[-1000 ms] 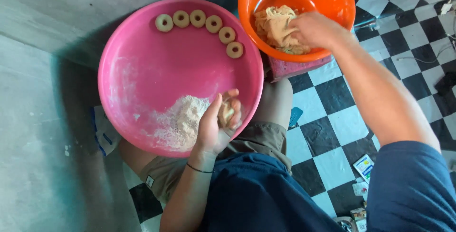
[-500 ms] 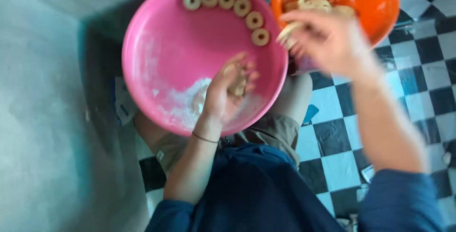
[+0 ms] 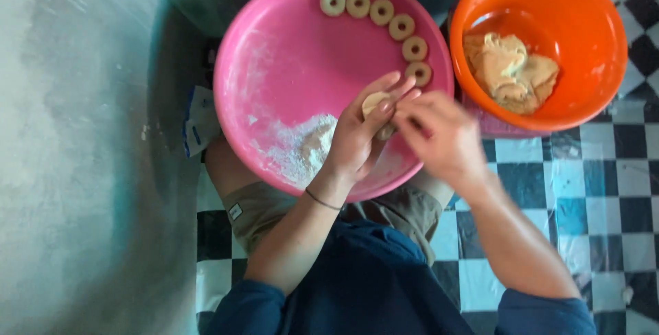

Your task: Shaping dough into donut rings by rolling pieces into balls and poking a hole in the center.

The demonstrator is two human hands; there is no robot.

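Observation:
My left hand (image 3: pixel 360 136) is over the big pink basin (image 3: pixel 274 53), fingers curled around a small pale dough piece (image 3: pixel 374 102). My right hand (image 3: pixel 439 136) is pressed against it from the right, fingertips touching the same dough piece. Several ring-shaped dough pieces (image 3: pixel 401 27) lie in a curved row along the basin's far right rim. A heap of white flour (image 3: pixel 305 146) sits in the basin just left of my left hand. The orange bowl (image 3: pixel 604 26) to the right holds a lump of pale dough (image 3: pixel 511 71).
The pink basin rests on my lap, above my brown shorts (image 3: pixel 264 211). A grey wall (image 3: pixel 82 149) fills the left side. Black-and-white checked floor (image 3: pixel 583 198) lies to the right. A blue-and-white packet (image 3: pixel 199 119) pokes out left of the basin.
My right hand left the orange bowl and came left and down to meet my left hand over the pink basin. The left hand now holds a dough piece between both hands.

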